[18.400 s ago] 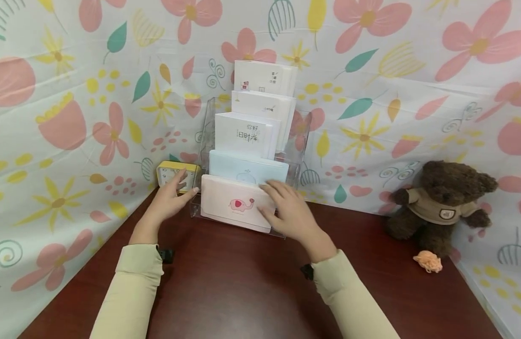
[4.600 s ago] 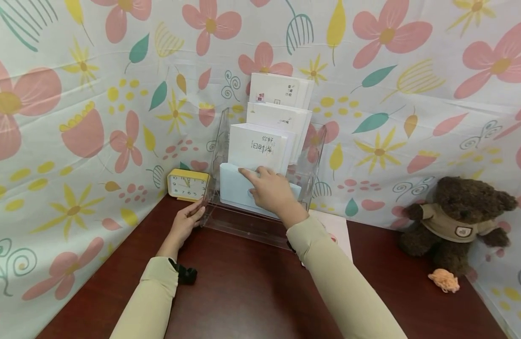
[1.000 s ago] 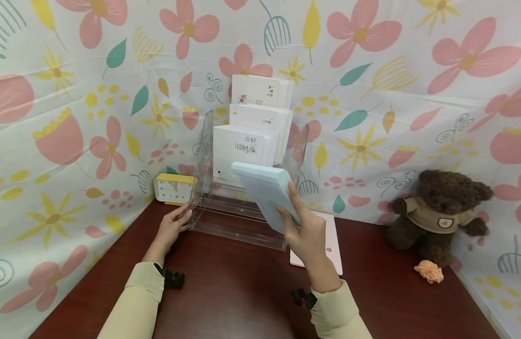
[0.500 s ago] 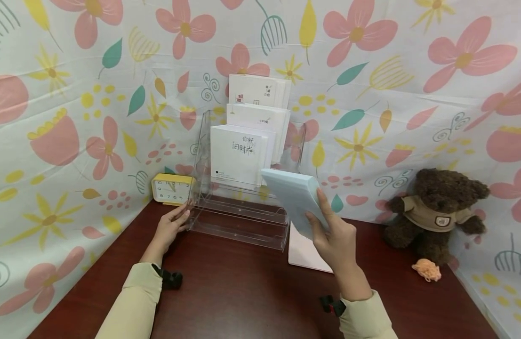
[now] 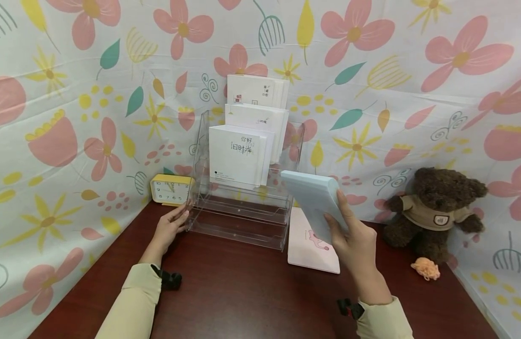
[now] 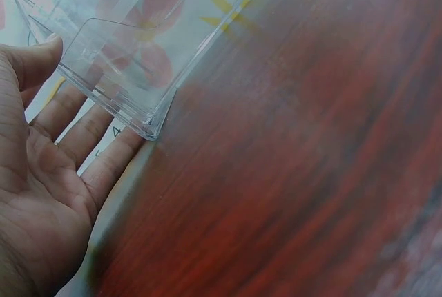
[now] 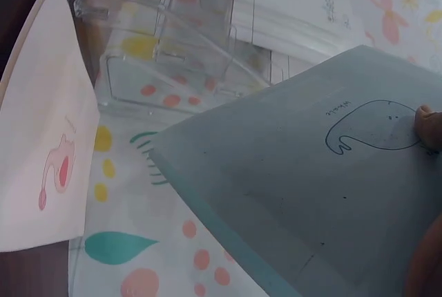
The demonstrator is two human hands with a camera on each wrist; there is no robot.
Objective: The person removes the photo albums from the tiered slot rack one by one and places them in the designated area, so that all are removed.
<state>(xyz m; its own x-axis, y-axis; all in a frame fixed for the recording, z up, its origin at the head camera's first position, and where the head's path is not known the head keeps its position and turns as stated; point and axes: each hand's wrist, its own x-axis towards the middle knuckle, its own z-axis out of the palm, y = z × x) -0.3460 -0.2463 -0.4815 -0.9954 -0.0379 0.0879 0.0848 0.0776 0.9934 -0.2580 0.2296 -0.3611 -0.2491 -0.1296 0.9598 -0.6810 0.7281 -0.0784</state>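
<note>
My right hand (image 5: 356, 245) holds a thick light-blue notebook (image 5: 310, 197) tilted in the air, right of the clear plastic display rack (image 5: 235, 235). A line-drawn whale shows on its cover in the right wrist view, with the thumb on it; whether it is one notebook or a stack I cannot tell. With thumb and fingers on either side, my left hand (image 6: 52, 179) pinches the rack's left side panel near its lower front corner. A pink elephant notebook (image 5: 302, 252) lies on the table just right of the rack, partly behind the blue one.
White notebooks (image 5: 235, 155) stand in the rack's upper tiers. The rack's two lower tiers hold nothing. A yellow clock (image 5: 172, 189) stands beside the rack's left side. Toward the right wall are a brown teddy bear (image 5: 436, 212) and a small orange yarn ball (image 5: 426, 269).
Since the oldest frame, the pink notebook has gone from the front tier to the table. My right hand has lifted out the blue notebook and carried it right. My left hand has taken hold of the rack.
</note>
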